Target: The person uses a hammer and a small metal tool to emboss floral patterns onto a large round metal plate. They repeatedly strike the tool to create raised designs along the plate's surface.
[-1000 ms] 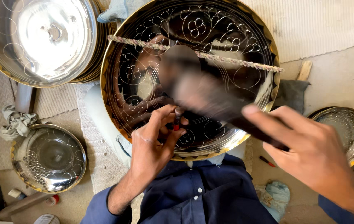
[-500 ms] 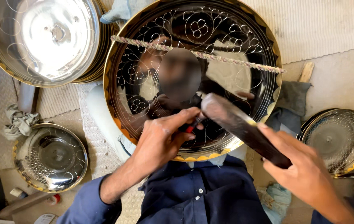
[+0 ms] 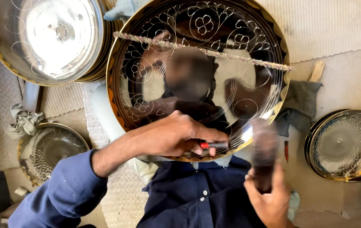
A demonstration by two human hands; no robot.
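Since the frame half a second back, my right hand (image 3: 269, 200) has dropped lower and pulled the dark hammer (image 3: 264, 152) back toward my chest, so it now stands up just under the rim of the big tray, and it looks blurry. My left hand (image 3: 176, 137) has slid a bit to the right along the bottom rim. I use the big shiny tray (image 3: 146, 90) in the middle as my landmark; it rests tilted in front of my lap, with a twisted cord (image 3: 231, 55) stretched across its top part. Far to the left of the big tray lies a gray rag (image 3: 24, 120), and just below that a small tray (image 3: 47, 150) with a dotted pattern. Up and left of the big tray sits a stack of plates (image 3: 45, 38). My left hand is closed tight around a thin punch with a red band (image 3: 212, 145), its tip touching the big tray's lower rim. My right hand is clamped around the hammer handle. To the right of the big tray lies a dark cloth (image 3: 301, 99), and further right one more patterned tray (image 3: 345, 143). I think I am in the middle of tapping a pattern into the rim. Next I would need a straight hit on the punch head while the tip stays put. I count one hammer, one punch, one cord, three single trays and one stack.
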